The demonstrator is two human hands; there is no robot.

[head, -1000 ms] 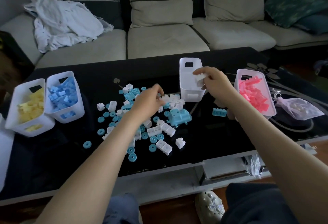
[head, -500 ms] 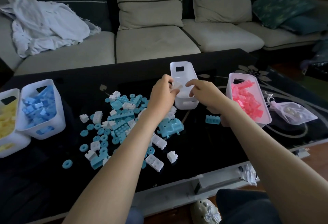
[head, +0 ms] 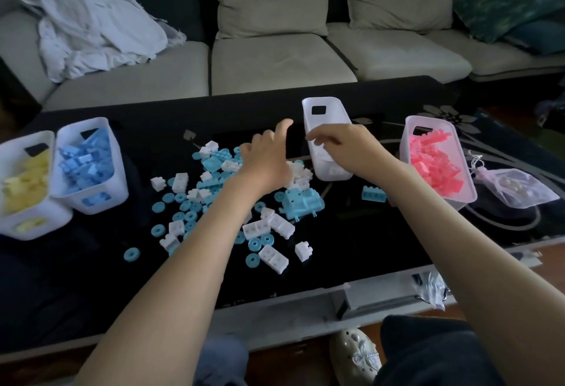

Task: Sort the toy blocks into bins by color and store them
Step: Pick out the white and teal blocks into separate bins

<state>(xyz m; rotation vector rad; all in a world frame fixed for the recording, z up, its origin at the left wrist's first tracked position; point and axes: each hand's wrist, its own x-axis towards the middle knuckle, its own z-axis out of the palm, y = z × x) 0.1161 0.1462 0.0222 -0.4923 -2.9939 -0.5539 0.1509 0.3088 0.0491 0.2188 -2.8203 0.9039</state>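
While your left hand (head: pixel 265 158) hovers with stretched fingers, holding nothing, over the loose white and blue blocks (head: pixel 273 226) on the bench, your right hand (head: pixel 347 148) hangs relaxed and empty over the white bin (head: pixel 321 108) beside it.

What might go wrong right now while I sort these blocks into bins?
Your right hand hangs over the rim of the middle bin; catching it may tip it. White blocks and teal rings lie mixed around your left hand, so a wrong colour may slip in. Your right forearm passes close by the bin of pink blocks and could nudge it.
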